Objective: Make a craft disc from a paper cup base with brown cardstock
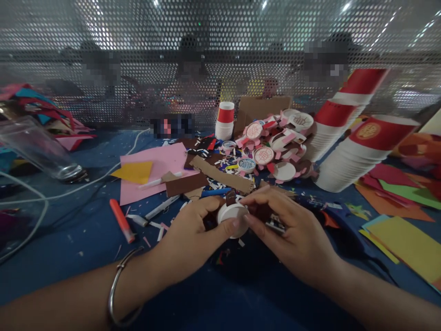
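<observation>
A small round white piece (230,214), which looks like a cut-off paper cup bottom, sits between my two hands above the table. A dark brown paper strip (230,198) stands up at its top edge. My left hand (196,227) is closed on the piece from the left, with the thumb across its face. From the right, my right hand (287,225) pinches its edge with thumb and fingertips. Part of the piece is hidden behind my fingers. Just beyond lie a cardboard strip (220,174) and a brown paper piece (186,186).
Similar round pieces with pink tabs form a pile (263,155) beyond my hands. Stacked red-and-white paper cups (365,147) lean at the right. A red-orange marker (121,220), pink paper (165,158) and a glass (44,147) lie left. Yellow paper (409,243) is at right.
</observation>
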A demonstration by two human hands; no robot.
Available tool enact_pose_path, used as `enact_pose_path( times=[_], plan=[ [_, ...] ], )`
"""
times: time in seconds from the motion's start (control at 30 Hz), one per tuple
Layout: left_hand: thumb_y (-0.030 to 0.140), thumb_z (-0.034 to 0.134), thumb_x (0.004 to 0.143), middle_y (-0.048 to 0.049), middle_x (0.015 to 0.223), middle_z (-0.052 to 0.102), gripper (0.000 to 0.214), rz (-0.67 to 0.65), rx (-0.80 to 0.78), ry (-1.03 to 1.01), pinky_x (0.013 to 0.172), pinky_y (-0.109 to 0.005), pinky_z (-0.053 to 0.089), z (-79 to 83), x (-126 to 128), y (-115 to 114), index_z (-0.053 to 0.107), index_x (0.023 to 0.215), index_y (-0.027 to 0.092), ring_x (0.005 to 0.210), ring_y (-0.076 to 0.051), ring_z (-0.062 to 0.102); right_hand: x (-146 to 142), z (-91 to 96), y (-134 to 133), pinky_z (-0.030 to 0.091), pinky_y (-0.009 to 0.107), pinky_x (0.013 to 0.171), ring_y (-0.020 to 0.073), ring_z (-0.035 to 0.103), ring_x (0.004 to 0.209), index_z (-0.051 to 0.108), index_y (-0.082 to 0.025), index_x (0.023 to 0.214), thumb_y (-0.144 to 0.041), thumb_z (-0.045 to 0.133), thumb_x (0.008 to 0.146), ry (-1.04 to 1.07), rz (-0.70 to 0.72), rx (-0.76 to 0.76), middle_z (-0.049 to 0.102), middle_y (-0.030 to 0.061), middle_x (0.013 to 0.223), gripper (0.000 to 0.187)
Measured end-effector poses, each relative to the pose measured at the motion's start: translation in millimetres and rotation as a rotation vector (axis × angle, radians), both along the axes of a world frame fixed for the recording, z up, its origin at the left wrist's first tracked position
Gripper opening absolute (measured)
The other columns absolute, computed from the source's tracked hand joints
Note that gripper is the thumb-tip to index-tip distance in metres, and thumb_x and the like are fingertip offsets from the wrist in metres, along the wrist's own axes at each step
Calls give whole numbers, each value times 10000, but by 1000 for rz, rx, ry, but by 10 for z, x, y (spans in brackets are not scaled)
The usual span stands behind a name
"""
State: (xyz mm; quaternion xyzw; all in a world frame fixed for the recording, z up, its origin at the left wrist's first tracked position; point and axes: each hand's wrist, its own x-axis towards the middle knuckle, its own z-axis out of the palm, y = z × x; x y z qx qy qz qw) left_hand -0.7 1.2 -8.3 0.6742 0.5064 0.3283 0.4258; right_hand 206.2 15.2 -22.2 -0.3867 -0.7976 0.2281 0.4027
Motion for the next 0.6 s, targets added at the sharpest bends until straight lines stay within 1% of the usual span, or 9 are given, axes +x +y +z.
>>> enact_pose_path(
  times=[0.13, 0.2, 0.27, 0.37, 0.5, 0.6],
  plan=[
    [468, 659, 902, -18, 862, 652, 284, -26, -151, -96, 534, -273, 514, 39, 61, -46, 658, 934, 185, 641, -157, 599, 8, 2, -4, 500, 280, 775, 149, 620, 834, 664, -210, 1079, -203, 628, 965, 1, 5, 28, 673, 18, 948, 119],
    [478, 665, 896, -21, 881, 659, 295, -32, -183, -141, 515, -278, 520, 35, 83, -68, 659, 968, 192, 624, -157, 603, 10, 5, -9, 499, 279, 775, 150, 615, 838, 668, -206, 1075, -187, 624, 964, 6, 14, 43, 670, 21, 954, 121],
    [469, 672, 897, -22, 868, 660, 294, -23, -150, -139, 560, -286, 524, 15, 93, -81, 672, 988, 191, 667, -167, 614, 14, 7, -17, 498, 278, 781, 150, 614, 850, 672, -204, 1079, -168, 623, 959, 10, 22, 54, 669, 24, 971, 135],
    [429, 686, 897, -31, 873, 670, 270, 5, -67, -103, 688, -309, 520, -27, 86, -82, 694, 996, 178, 789, -189, 624, 24, 5, -24, 497, 276, 793, 146, 616, 863, 676, -207, 1085, -145, 624, 951, 17, 28, 62, 669, 23, 991, 157],
    [420, 666, 920, -22, 847, 635, 250, -16, 10, -43, 667, -292, 473, -68, 48, -62, 707, 931, 174, 779, -176, 591, 33, -2, -18, 496, 271, 811, 146, 614, 897, 676, -199, 1074, -128, 626, 942, 12, 14, 93, 671, 25, 999, 158],
    [362, 678, 919, -24, 885, 643, 193, -31, 48, -69, 718, -291, 482, -85, 27, -50, 714, 945, 174, 837, -178, 596, 33, -3, -12, 497, 270, 827, 145, 618, 925, 675, -204, 1084, -111, 627, 934, 16, 17, 120, 679, 23, 1026, 183]
  ],
)
